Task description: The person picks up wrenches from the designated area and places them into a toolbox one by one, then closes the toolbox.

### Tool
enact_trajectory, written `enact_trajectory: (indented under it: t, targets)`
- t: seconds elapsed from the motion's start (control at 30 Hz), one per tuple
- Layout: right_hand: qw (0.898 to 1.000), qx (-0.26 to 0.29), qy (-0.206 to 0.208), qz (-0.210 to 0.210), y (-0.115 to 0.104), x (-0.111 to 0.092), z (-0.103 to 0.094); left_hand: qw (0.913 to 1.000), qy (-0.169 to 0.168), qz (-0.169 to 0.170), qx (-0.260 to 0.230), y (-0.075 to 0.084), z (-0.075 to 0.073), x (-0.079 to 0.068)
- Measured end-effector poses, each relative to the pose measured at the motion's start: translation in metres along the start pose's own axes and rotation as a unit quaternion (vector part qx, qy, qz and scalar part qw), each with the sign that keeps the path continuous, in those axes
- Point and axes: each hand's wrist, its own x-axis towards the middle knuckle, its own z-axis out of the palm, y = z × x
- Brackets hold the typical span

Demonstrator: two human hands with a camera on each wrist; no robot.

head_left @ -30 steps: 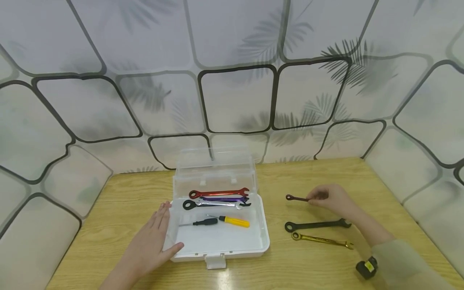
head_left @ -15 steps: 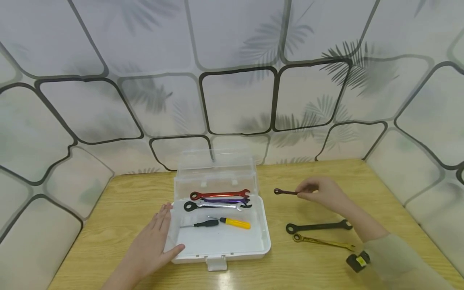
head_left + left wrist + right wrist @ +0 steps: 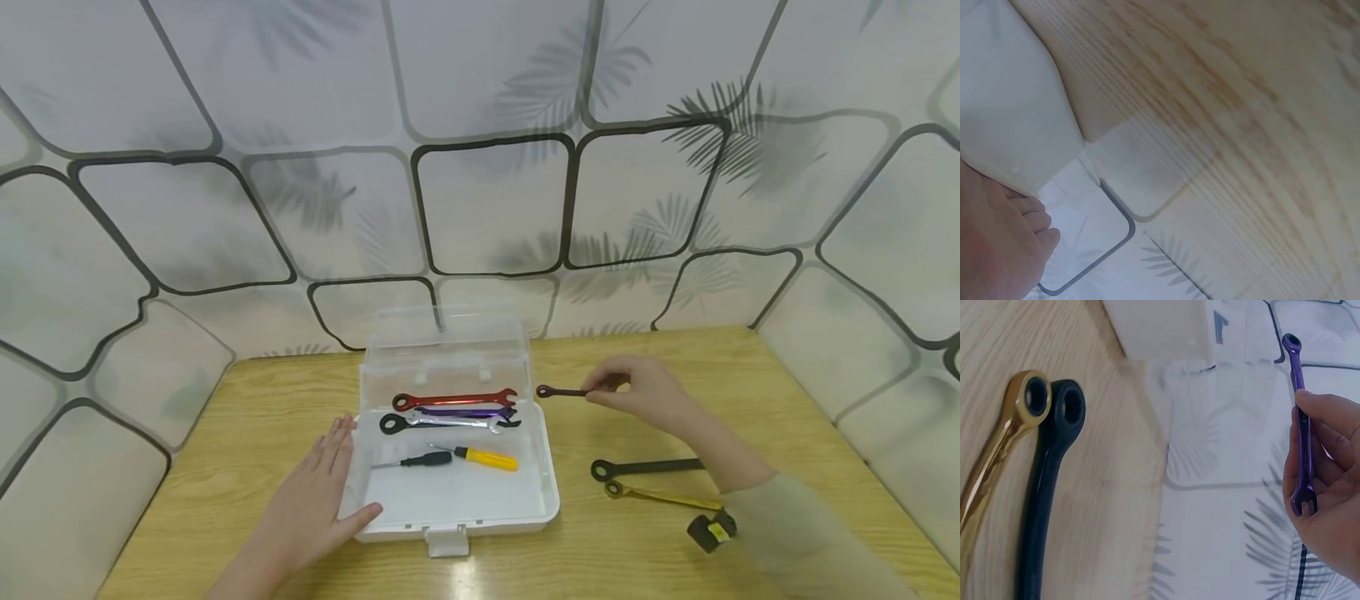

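Observation:
My right hand (image 3: 645,392) pinches a small purple combination wrench (image 3: 1302,440) by its shaft, just right of the open white toolbox (image 3: 450,508). In the head view the ring end points left, near the box's back right corner. My left hand (image 3: 311,492) lies with straight fingers against the toolbox's left wall, thumb over the front rim. Inside the box are a red wrench (image 3: 453,401), a purple wrench (image 3: 465,412), a silver wrench (image 3: 453,423) and a black wrench (image 3: 392,424). A black screwdriver (image 3: 427,459) and a yellow-handled screwdriver (image 3: 487,458) lie in front of them.
On the wooden table to the right lie a black wrench (image 3: 637,469) and a gold wrench (image 3: 660,497). Beside my right sleeve is a black object with a yellow label (image 3: 711,531). The clear lid (image 3: 446,350) stands raised at the back, near the patterned wall covering (image 3: 487,208).
My right hand has moved left toward the toolbox with the small purple wrench. The black yellow-labelled object has shifted left along with the sleeve. My left hand has stayed in place.

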Motion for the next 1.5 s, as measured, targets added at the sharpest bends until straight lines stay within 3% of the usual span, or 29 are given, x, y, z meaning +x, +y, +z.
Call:
enact_trajectory:
  t: [0.67,1.03,1.27,1.5]
  targets:
    - [0.995,0.033,-0.058,-0.078,-0.052,0.046,0.04,0.9999,-0.013,-0.009,-0.005,0.001,-0.004,0.0]
    - [0.992,0.059,-0.08,-0.071,-0.071,0.063,0.068,0.9999,-0.007,-0.004,-0.011,0.001,-0.004,0.0]
    - [0.991,0.041,-0.091,-0.093,-0.082,0.07,0.083,0.9999,-0.014,-0.008,-0.006,0.001,-0.004,0.0]
    - [0.992,0.021,-0.093,-0.081,-0.087,0.076,0.091,0.9999,-0.009,-0.007,-0.003,0.001,-0.003,0.001]
